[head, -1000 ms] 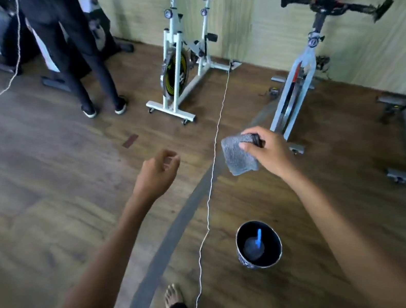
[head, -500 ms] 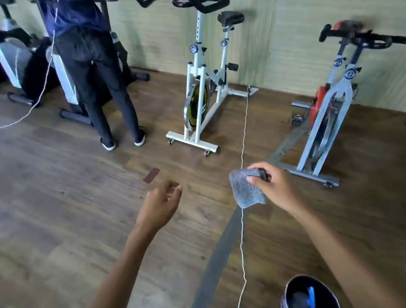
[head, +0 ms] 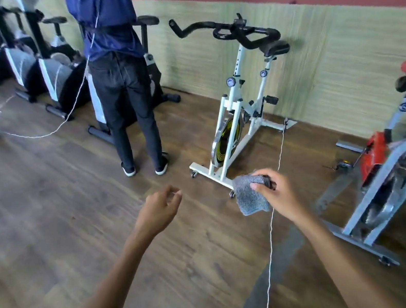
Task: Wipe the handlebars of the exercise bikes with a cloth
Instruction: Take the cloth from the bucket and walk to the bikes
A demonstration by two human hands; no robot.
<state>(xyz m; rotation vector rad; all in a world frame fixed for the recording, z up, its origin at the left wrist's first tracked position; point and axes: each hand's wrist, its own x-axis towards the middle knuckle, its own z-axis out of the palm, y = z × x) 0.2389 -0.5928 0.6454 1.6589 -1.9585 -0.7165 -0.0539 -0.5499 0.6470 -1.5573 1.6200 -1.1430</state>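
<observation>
The grey cloth [head: 250, 197] hangs folded from my right hand [head: 275, 192], pinched between thumb and fingers, with something small and dark clamped in the same grip; I can't tell what it is. My left hand [head: 159, 210] is empty, fingers loosely curled, held out ahead of me and apart from the cloth. Nothing is being wiped: the cloth is in the air over the wooden floor [head: 45, 222], touching no bike.

The nearest target looks to be the white spin bike [head: 234, 121] straight ahead, its black handlebars [head: 229, 31] up high and well beyond my reach from here. To my right stands a grey and red bike [head: 389, 169], its bars mostly out of view. A thin white cord [head: 270, 231] crosses in front of me, running toward the white bike's base. Further left, another person [head: 120, 73] stands at a row of upright bikes [head: 51, 69].

I'd judge the wiping on these two bikes hasn't begun; whether any bars elsewhere are done, I can't see.
</observation>
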